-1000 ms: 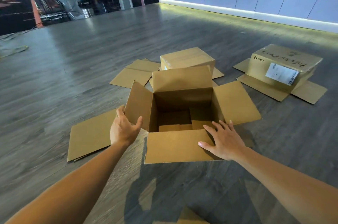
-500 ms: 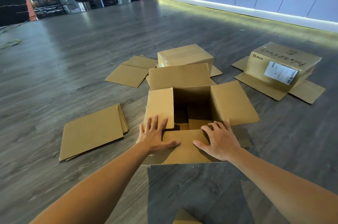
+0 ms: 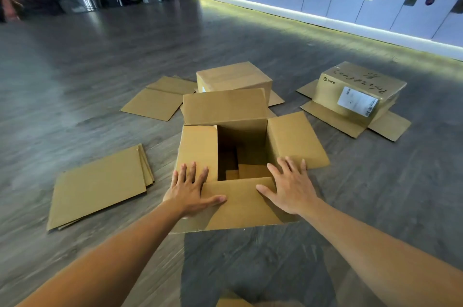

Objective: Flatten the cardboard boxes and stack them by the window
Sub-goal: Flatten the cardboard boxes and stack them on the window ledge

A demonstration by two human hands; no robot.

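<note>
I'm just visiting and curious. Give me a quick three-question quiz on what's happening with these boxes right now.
1. True or false: both hands lie flat on the open box.
2. Which box carries a white label? A) the open box B) the PICO box C) the plain box behind
3. What lies on the floor left of the open box?

Key:
1. True: the left hand and right hand press on its flaps with straight fingers.
2. B
3. A flattened cardboard stack.
</note>
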